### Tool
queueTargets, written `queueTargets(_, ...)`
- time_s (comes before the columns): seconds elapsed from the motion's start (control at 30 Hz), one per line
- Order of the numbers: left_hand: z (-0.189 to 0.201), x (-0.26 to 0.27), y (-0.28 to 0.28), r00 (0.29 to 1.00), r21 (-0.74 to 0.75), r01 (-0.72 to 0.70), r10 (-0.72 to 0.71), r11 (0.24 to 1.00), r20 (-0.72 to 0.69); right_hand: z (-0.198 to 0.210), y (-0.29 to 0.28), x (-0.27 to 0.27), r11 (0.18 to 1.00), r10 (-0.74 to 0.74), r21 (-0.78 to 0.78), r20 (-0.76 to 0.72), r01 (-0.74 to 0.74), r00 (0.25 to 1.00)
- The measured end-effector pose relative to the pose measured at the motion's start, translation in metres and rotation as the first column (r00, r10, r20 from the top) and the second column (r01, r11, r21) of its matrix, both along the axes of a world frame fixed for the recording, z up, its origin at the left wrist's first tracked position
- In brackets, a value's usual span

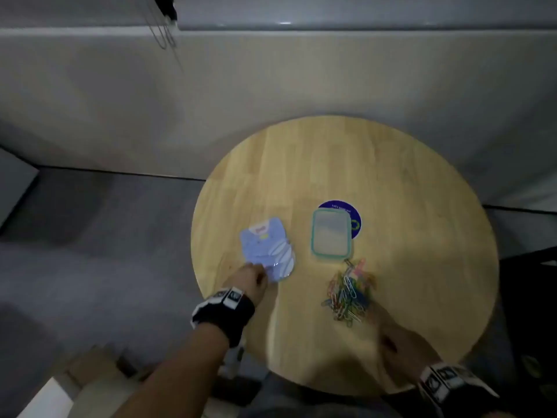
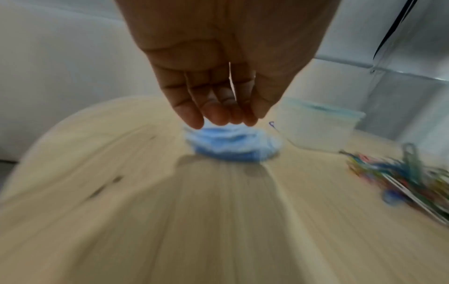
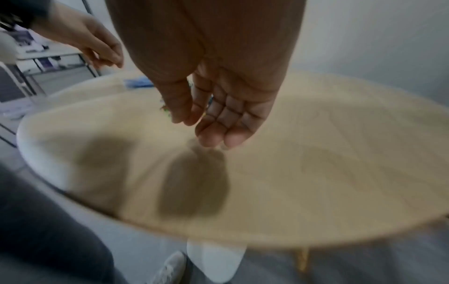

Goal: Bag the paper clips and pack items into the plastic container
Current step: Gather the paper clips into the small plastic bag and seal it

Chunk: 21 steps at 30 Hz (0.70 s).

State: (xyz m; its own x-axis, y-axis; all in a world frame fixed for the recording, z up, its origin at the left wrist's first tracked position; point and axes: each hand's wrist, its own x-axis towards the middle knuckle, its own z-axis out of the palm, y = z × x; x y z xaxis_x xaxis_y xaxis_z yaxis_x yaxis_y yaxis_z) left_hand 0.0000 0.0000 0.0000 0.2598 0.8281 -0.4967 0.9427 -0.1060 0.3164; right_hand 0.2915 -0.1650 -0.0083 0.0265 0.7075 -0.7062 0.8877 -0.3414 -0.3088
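A small blue printed bag lies flat on the left of the round wooden table. My left hand reaches down to its near edge, fingers loosely extended just over it; I cannot tell if they touch. A clear plastic container with a teal rim stands mid-table. A pile of coloured paper clips lies in front of it. My right hand hovers just right of the pile, blurred, its fingers relaxed and empty.
A dark purple round disc lies partly under the container's far side. The table's near edge is close to my legs. Cardboard boxes sit on the grey floor at the left; a dark object stands at the right.
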Motion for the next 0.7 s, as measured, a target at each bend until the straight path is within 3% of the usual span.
queueTargets(0.1,-0.007,0.018,0.041,1.000,0.102,-0.011,0.008,0.995,0.029,-0.003,0.018,-0.006,0.986,-0.102,0.122,-0.103,0.115,0.989)
queueTargets(0.27,-0.033,0.042,0.077,0.980,-0.102,0.064,-0.082,0.993,-0.183,0.000,0.044,-0.024,0.940,-0.129,0.285,-0.207,0.186,0.970)
queueTargets(0.37,-0.034,0.050,0.078,0.945,-0.116,0.164,-0.190,0.980,-0.265,0.000,0.054,-0.026,0.930,-0.135,0.305,-0.238,0.206,0.962)
queueTargets(0.43,-0.033,0.046,0.079,0.963,-0.030,0.147,-0.150,0.989,-0.222,0.001,0.057,-0.026,0.928,-0.131,0.309,-0.258,0.210,0.957)
queueTargets(0.57,-0.012,0.030,0.075,0.992,0.125,-0.113,0.118,0.986,-0.035,0.017,0.062,-0.030,0.902,-0.160,0.337,-0.322,0.271,0.933)
queueTargets(0.63,0.014,0.027,0.062,0.986,0.233,-0.165,0.157,0.958,0.052,0.031,0.069,-0.036,0.875,-0.194,0.345,-0.392,0.340,0.899)
queueTargets(0.7,0.038,0.031,0.040,0.989,0.240,-0.146,0.133,0.960,0.069,0.044,0.078,-0.046,0.869,-0.206,0.318,-0.464,0.379,0.861)
